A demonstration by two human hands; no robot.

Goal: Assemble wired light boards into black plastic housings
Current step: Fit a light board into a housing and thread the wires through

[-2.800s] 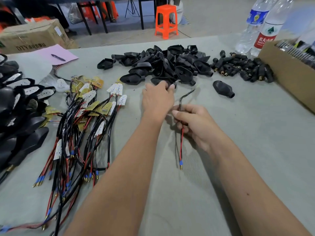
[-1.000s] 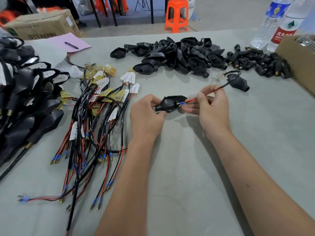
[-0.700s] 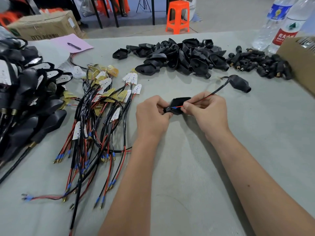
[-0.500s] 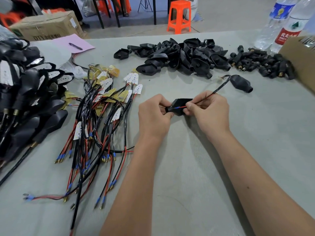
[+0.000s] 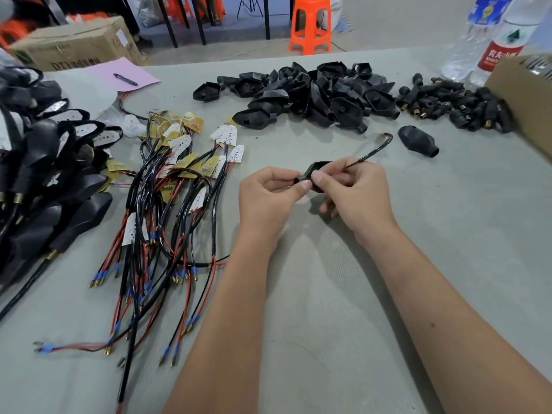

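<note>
Grey table (image 5: 448, 234): housings (image 5: 313, 94), wired boards (image 5: 179, 180).

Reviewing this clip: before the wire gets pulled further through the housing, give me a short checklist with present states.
1. Black housing gripped by left hand: ok, thumb and fingers pinch it.
2. Right hand holds the wire at the housing: ok.
3. Wire end threaded out through the housing's neck: cannot tell, hidden by fingers.
4. Light board seated in the housing: cannot tell; not visible.
5. Trailing wire free of the loose housing beside it: ok, apart.
</note>
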